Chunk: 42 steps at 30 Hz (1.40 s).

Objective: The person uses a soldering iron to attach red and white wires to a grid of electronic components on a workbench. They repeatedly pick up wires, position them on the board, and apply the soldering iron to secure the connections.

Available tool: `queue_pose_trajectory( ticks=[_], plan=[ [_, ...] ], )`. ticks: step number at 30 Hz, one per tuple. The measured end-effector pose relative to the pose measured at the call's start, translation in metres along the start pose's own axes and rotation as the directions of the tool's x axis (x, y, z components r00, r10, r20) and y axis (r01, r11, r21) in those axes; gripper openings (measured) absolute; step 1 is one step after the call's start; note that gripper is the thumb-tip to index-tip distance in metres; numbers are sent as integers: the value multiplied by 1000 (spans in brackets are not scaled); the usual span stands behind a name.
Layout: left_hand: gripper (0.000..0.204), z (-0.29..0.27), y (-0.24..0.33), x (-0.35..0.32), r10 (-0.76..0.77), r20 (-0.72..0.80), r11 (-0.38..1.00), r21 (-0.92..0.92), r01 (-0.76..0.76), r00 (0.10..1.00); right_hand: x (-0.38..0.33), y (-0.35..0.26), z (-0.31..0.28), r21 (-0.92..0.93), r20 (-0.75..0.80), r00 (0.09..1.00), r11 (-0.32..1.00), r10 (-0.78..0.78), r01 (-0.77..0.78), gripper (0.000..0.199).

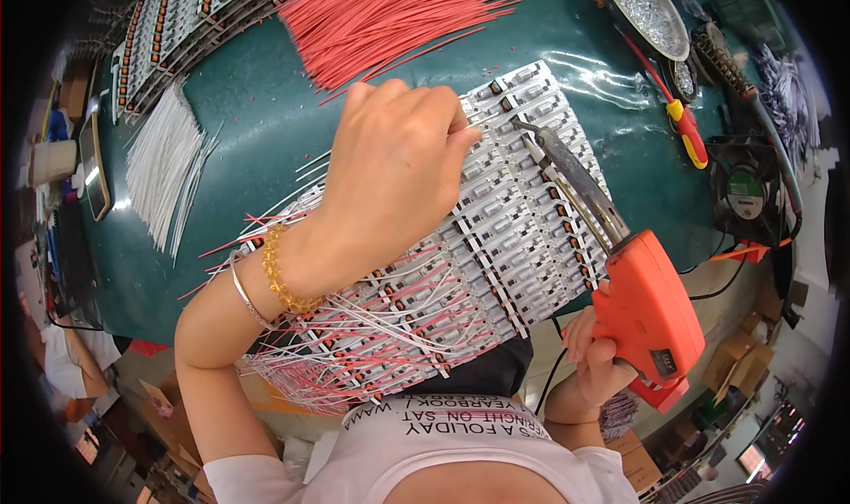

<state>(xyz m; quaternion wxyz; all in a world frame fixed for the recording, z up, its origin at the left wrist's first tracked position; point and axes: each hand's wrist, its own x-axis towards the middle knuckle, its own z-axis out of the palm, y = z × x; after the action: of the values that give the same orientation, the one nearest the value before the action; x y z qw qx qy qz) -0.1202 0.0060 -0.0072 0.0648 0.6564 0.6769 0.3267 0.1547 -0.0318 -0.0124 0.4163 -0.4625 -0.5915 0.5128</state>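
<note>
My right hand (595, 360) grips the handle of an orange soldering gun (653, 314). Its dark bent tip reaches over the upper part of a panel of small circuit boards (509, 229). My left hand (398, 154) is closed above the panel, thumb and forefinger pinched close to its far edge, left of the tip; what lies between them is hidden. Many red and white wires (398, 314) trail from the panel's left part under my left forearm. The panel tilts across the near edge of the table, above my lap.
Red wires (390, 17) lie in a heap on the green table (248, 105), with white wires (164, 163) and stacked panels (173, 26) to the left. At right are a dish of metal bits (646, 12), a red-yellow screwdriver (686, 132) and a small fan (745, 189).
</note>
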Motion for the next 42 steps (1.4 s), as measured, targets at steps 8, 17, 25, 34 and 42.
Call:
queue_pose_trajectory(
  ticks=[8,17,25,34,42],
  plan=[
    [11,-6,2,1,77,-81,994,79,-71,994,-4,5,-9,-4,-25,998,999,-52,52,80],
    [9,-9,9,-8,12,46,999,-49,-9,999,-10,5,-17,-50,66,997,998,-46,49,81],
    [12,-3,7,-7,29,25,999,-31,-28,999,-15,16,-23,22,68,996,998,52,-54,76],
    [14,-1,7,-7,47,6,999,8,-47,999,-20,0,-27,-135,115,981,981,154,-138,60],
    [13,2,8,-6,53,4,999,11,-53,999,-15,9,-14,25,-3,999,999,39,-39,82]
  ],
)
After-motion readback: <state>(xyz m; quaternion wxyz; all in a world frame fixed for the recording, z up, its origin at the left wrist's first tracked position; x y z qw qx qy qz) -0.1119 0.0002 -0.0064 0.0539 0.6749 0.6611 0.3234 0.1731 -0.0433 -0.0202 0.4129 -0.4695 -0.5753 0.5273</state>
